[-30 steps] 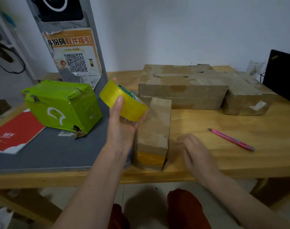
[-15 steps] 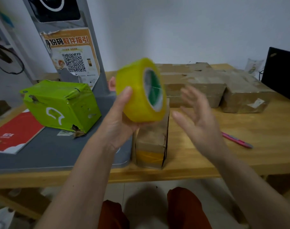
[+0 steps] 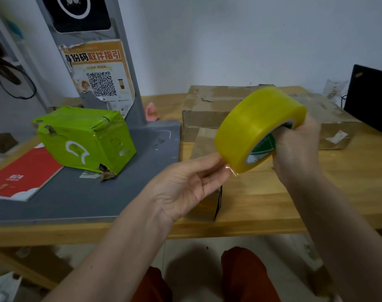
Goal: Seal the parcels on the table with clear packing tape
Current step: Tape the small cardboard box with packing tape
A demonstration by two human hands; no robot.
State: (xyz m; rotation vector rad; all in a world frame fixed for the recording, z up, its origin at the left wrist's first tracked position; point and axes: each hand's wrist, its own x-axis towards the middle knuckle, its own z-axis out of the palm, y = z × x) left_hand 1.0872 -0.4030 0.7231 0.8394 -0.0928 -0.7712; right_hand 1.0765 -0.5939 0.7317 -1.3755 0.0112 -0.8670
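Head view: right hand [image 3: 295, 153] grips tape roll [image 3: 257, 129]; left hand [image 3: 185, 184] pinches its end.

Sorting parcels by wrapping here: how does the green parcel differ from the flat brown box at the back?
The green parcel is glossy bright green with a white mark; the brown box is dull cardboard with tape patches. The green parcel is blocky and tall, the brown box low and wide. The green parcel sits on the grey base, the brown box on the wooden table. Both look worn.
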